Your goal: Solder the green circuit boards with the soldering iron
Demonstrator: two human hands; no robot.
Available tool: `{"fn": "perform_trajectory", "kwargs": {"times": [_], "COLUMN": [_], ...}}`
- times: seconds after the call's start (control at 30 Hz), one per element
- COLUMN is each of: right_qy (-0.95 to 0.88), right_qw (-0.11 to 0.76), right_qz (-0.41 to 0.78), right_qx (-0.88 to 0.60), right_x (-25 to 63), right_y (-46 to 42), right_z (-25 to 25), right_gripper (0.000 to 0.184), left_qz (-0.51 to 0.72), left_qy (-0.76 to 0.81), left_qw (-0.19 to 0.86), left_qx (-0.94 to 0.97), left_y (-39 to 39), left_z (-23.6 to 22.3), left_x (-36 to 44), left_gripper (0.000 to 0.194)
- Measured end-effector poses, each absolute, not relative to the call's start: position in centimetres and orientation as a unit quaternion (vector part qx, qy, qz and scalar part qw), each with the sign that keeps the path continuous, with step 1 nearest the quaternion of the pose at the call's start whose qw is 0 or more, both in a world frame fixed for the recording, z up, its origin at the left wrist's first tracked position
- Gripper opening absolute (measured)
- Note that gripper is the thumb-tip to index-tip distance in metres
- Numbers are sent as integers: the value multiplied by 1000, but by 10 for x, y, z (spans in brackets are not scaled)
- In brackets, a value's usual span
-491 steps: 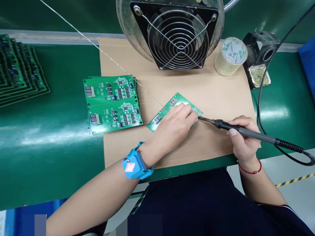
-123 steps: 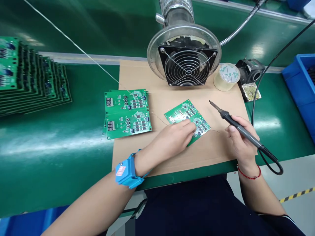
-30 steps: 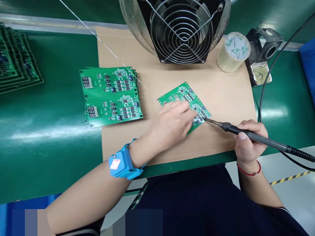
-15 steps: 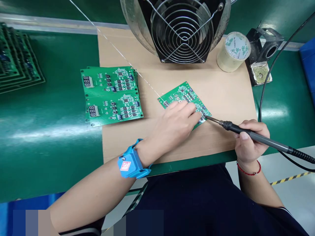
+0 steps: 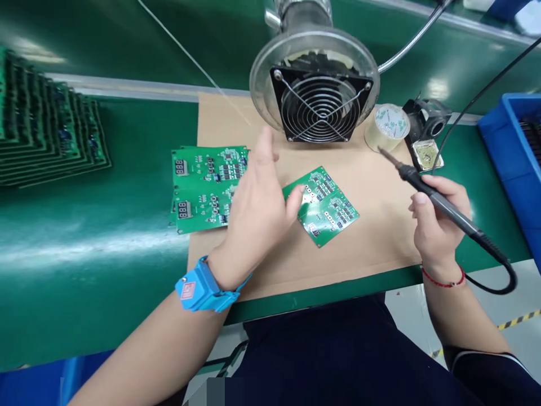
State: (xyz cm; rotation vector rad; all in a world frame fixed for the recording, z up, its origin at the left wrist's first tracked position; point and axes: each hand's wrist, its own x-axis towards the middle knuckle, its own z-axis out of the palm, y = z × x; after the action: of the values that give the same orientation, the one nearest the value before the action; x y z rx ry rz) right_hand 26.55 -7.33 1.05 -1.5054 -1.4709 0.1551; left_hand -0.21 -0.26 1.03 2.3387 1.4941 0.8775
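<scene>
My right hand (image 5: pixel 442 220) is wrapped round a soldering iron (image 5: pixel 450 211), its tip raised in front of the tape roll (image 5: pixel 386 128). My left hand (image 5: pixel 262 197) is open, thumb apart and fingers stretched forward, between two sets of circuit boards. Partly under its thumb in this view, a green circuit board (image 5: pixel 321 208) lies at a slant on the cardboard (image 5: pixel 291 270). To its left, the hand covers the right side of a small stack of similar boards (image 5: pixel 194 186). A thin solder wire (image 5: pixel 198 66) slants down from above, its lower end near my left fingertips without visible contact.
A fume extractor fan (image 5: pixel 323 110) hangs over the cardboard's back edge. At the right back are an iron stand (image 5: pixel 426 121) with a sponge tray (image 5: pixel 428 155) and a blue bin (image 5: pixel 507 163). Many boards stand in a row (image 5: pixel 54 124) at the far left.
My left hand has lifted off the slanted board and moved left, its fingers now stretched out. The iron's tip has left the board and risen to the right. The camera view has shifted.
</scene>
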Motion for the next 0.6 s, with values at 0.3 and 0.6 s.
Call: {"fn": "perform_trajectory", "kwargs": {"times": [0.3, 0.6], "right_qy": [-712, -617], "right_qw": [339, 495], "right_qz": [15, 86], "right_qx": [-614, -606], "right_x": [292, 288], "right_y": [-30, -42], "right_z": [-4, -16], "right_gripper": [47, 35], "left_qz": [127, 159], "left_qy": [494, 538], "left_qw": [-45, 179], "left_qx": [859, 808], "left_y": [-1, -4], "left_z": [-16, -3], "left_x": [-6, 2], "left_gripper": [33, 24]}}
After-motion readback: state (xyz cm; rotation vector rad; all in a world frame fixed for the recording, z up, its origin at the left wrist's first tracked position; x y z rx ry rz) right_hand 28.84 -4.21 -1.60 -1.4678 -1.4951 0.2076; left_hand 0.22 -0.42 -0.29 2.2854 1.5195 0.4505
